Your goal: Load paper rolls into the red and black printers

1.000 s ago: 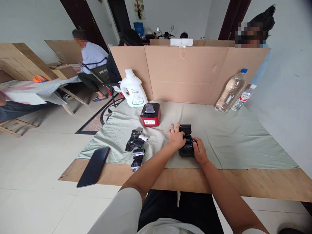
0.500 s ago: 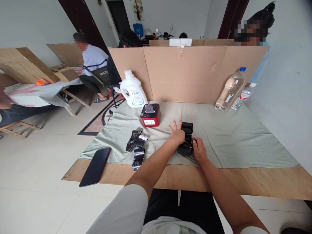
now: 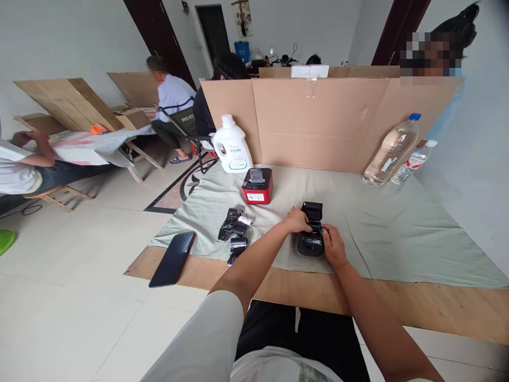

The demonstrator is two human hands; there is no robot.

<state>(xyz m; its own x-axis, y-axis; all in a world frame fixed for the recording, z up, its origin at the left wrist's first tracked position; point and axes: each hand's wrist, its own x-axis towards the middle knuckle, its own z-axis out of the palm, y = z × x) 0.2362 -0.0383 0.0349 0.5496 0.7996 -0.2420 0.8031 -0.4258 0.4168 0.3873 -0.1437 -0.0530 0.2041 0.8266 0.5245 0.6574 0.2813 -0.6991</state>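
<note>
Though partly hidden, "PROJECT" chair-back [image 3: 183, 116] lettering.

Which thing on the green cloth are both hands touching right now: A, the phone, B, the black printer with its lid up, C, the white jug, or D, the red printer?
B: the left hand and the right hand both rest on the black printer, whose lid stands open; the red printer sits apart, untouched.
</note>
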